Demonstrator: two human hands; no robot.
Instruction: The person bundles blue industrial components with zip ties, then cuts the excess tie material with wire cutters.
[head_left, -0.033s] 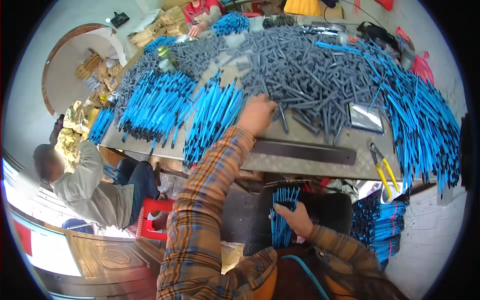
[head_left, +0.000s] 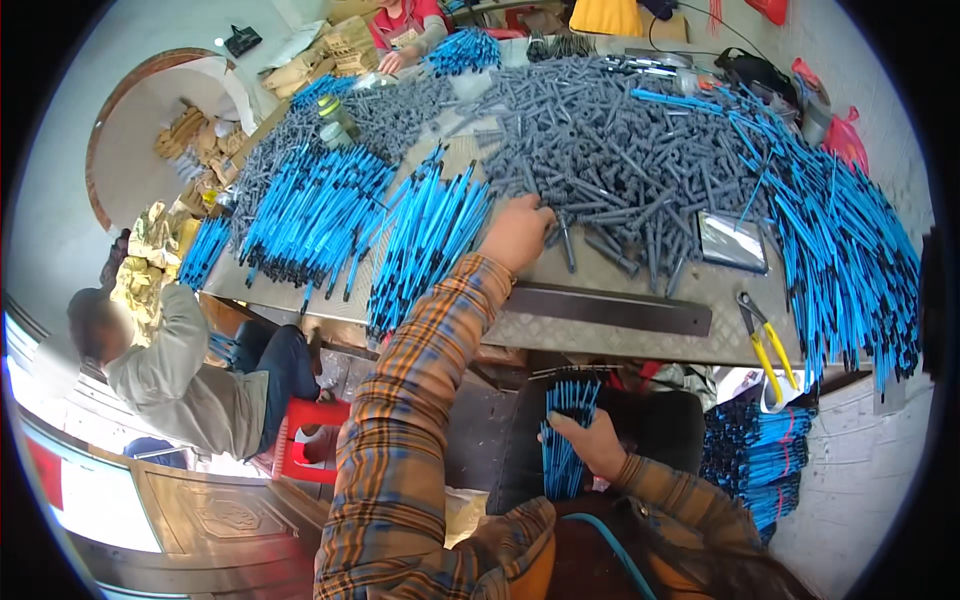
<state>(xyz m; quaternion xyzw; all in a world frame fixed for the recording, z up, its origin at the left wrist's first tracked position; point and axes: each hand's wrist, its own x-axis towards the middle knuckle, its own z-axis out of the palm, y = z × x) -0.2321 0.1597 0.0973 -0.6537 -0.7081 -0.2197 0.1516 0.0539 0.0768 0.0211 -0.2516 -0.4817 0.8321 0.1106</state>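
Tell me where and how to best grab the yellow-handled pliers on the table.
Grip the yellow-handled pliers by the two yellow handles, coming from above at the near table edge. They lie flat with the handles pointing toward you and splayed slightly, the metal head farther in. The handles look free of the blue pens on the right, so the fingers could likely close around both.

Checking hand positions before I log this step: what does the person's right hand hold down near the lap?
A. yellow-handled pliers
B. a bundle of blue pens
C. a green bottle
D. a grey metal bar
B: the right hand grips an upright bundle of blue pens below the table edge, while the yellow-handled pliers lie untouched on the table.
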